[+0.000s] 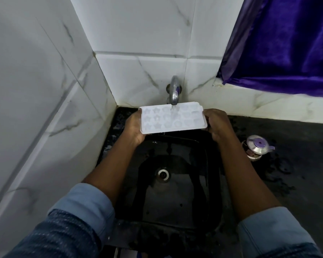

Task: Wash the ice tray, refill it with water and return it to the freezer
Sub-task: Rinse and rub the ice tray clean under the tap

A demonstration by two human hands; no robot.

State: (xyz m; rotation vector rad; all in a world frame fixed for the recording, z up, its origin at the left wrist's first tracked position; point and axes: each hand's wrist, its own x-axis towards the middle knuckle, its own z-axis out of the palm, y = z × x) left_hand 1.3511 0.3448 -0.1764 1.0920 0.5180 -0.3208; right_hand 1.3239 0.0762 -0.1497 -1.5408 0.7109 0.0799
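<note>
While water (173, 109) runs from the metal tap (174, 90), the white ice tray (183, 122) is held under the spout, cavities facing up, at 12 o'clock of the black sink (212, 183) and above its far rim. The stream is seen landing on the far middle cavities. The tray's left short end is gripped by the left hand (133, 128), with the palm underneath and the thumb at the edge. The right short end is gripped by the right hand (215, 125), with the fingers curled round the rim. Both forearms are extended over the basin, and rolled blue denim sleeves (86, 205) are shown at 6 o'clock of the view. The round drain (163, 174) is seen in the basin floor, directly toward 6 o'clock from the tray.

A small steel vessel with a purple lid knob (257, 148) is placed on the wet dark countertop (302, 164) at 3 o'clock of the sink, well apart from the tray. A purple curtain (287, 43) is hung at 1 o'clock of the tap. White marbled wall tiles (138, 34) are shown behind and to the left.
</note>
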